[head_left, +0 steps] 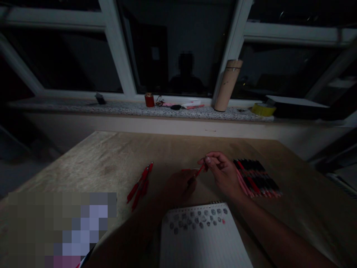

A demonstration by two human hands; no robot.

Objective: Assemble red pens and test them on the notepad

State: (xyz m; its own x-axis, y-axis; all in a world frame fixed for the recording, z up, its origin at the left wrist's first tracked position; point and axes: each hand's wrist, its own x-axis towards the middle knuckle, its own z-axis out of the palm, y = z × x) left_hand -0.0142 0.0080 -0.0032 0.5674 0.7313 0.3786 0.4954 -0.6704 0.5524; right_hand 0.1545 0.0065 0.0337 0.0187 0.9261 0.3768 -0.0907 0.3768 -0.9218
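My left hand (182, 184) is closed around the lower part of a slim red pen (199, 171) above the table. At the pen's upper end, my right hand (223, 171) is closed in a pinch of thumb and fingers; the small tip there is too dark to make out. Behind my left hand shows another bit of red, mostly hidden. Just below both hands lies a spiral notebook (200, 243), lined, with rows of dark scribbled spots and one red spot near its top.
Several red pens (141, 186) lie in a loose bunch on the table's left. Right of my right hand is a row of black and red pens (258, 178). Along the windowsill (122, 109) stand a tan flask (228, 85), a red jar (149, 100) and a yellow tape roll (263, 109).
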